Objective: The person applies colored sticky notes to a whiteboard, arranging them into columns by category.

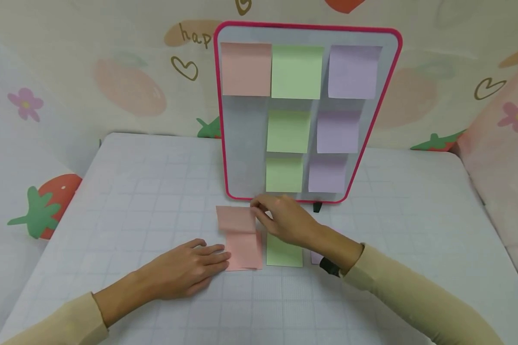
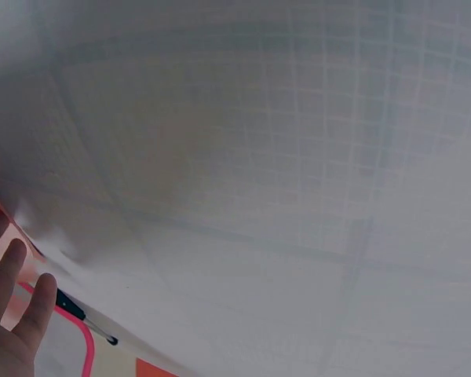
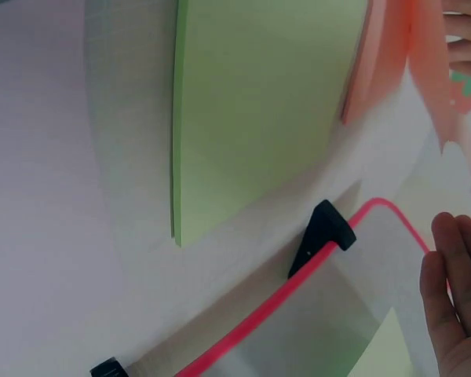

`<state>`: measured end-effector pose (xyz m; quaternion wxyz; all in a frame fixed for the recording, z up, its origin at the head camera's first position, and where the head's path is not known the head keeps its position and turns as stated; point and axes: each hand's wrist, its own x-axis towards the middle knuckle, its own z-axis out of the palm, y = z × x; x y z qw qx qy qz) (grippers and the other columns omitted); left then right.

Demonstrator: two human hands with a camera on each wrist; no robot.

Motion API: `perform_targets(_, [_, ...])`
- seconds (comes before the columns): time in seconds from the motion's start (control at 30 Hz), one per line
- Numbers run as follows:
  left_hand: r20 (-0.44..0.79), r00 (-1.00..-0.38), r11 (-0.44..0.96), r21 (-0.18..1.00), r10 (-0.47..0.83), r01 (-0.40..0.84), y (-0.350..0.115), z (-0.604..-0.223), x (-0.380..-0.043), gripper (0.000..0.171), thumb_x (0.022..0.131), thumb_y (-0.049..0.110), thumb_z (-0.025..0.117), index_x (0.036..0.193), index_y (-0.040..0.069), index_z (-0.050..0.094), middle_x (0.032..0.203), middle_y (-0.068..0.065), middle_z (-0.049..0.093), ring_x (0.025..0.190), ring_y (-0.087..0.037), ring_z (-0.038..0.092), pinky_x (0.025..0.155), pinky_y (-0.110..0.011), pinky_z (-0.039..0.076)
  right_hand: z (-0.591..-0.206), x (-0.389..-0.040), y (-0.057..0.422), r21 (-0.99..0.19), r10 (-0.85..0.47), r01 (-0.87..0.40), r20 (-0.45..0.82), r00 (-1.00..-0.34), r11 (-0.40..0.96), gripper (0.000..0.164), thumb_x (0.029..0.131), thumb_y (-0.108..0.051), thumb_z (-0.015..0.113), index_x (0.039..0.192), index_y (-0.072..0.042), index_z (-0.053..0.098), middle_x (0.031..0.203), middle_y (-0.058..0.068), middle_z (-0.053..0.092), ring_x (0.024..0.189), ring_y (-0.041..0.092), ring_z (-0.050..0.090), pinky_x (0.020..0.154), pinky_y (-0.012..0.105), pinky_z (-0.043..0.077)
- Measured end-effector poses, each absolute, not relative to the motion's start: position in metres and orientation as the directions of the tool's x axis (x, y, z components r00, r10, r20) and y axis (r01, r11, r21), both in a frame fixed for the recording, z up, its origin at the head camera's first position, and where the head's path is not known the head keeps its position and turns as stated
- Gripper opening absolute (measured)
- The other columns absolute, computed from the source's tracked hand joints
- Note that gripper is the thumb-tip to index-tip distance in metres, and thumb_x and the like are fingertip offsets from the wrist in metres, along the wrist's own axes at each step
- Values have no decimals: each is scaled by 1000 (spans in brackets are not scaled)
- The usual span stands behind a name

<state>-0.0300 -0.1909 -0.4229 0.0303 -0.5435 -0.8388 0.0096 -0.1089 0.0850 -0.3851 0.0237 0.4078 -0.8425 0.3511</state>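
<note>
A pink sticky note (image 1: 236, 219) rises from the top of a pink sticky note pad (image 1: 243, 254) on the table. At its upper right corner, my right hand (image 1: 291, 220) pinches it between thumb and fingers. The right wrist view shows the lifted sheet (image 3: 432, 78) bending away from the pad. My left hand (image 1: 185, 268) lies palm down, fingers extended, with its fingertips at the pad's left edge. Under my right wrist sit a green pad (image 1: 285, 254) and a purple pad (image 1: 315, 258), the latter mostly hidden by the arm.
A pink-rimmed whiteboard (image 1: 246, 143) stands behind the pads on black feet (image 3: 322, 236). It bears one pink note (image 1: 246, 69) at upper left, a column of green notes (image 1: 288, 132) and a column of purple notes (image 1: 338, 132). A patterned curtain (image 1: 134, 57) hangs behind the grid-covered table (image 1: 155, 191).
</note>
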Motion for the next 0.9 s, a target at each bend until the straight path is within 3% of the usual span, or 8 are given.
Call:
perform_targets(0.2, [50, -401, 403, -46, 915, 914, -191, -423, -31, 37, 93, 21, 62, 128, 12, 68, 134, -1, 63, 125, -19, 58, 95, -38, 50, -379, -114, 84, -569, -652, -733, 402, -643, 372, 8, 94, -3, 65, 102, -2, 67, 93, 5, 75, 86, 14, 72, 70, 30, 58])
perform_targets(0.3, [56, -398, 401, -49, 916, 915, -191, -423, -30, 37, 92, 21, 63, 127, 12, 68, 134, 0, 64, 125, -19, 58, 95, -38, 49, -375, -116, 83, -531, -654, -773, 453, -606, 348, 9, 93, -3, 66, 101, -2, 69, 95, 6, 75, 88, 14, 73, 75, 25, 58])
perform_targets(0.43, [55, -396, 399, -48, 917, 916, -191, -424, -30, 37, 92, 21, 63, 127, 12, 68, 134, -1, 63, 125, -19, 58, 94, -38, 50, -370, -118, 81, -436, -639, -842, 557, -530, 319, 8, 89, 0, 67, 95, -2, 71, 89, 4, 75, 80, 12, 72, 71, 22, 57])
perform_targets(0.53, [49, -398, 400, -40, 916, 916, -191, -423, -30, 37, 92, 21, 63, 128, 12, 68, 134, -1, 63, 125, -19, 58, 94, -38, 50, -364, -121, 80, -271, -606, -908, 678, -417, 321, 11, 83, 5, 70, 93, -1, 71, 84, 5, 73, 74, 14, 69, 70, 26, 58])
perform_targets(0.67, [50, -399, 401, -29, 915, 916, -190, -422, -30, 36, 93, 20, 62, 127, 11, 69, 134, -1, 63, 125, -19, 58, 94, -39, 50, -353, -127, 78, -14, -572, -944, 792, -211, 329, 18, 80, 7, 73, 97, 3, 71, 94, 11, 73, 84, 23, 71, 83, 34, 58])
perform_targets(0.77, [54, -398, 400, -23, 916, 916, -189, -422, -31, 35, 93, 20, 62, 126, 11, 69, 133, -1, 64, 124, -19, 59, 94, -38, 50, -347, -132, 77, 128, -569, -942, 819, -75, 309, 17, 83, 6, 71, 99, 5, 71, 103, 15, 73, 93, 27, 71, 93, 37, 54])
perform_targets(0.9, [48, -400, 401, -24, 915, 916, -190, -422, -31, 36, 93, 19, 62, 127, 10, 68, 134, -2, 63, 125, -19, 59, 94, -38, 50, -341, -138, 76, 310, -581, -896, 811, 74, 319, 13, 86, 7, 69, 99, 7, 70, 103, 17, 73, 95, 27, 71, 94, 37, 53])
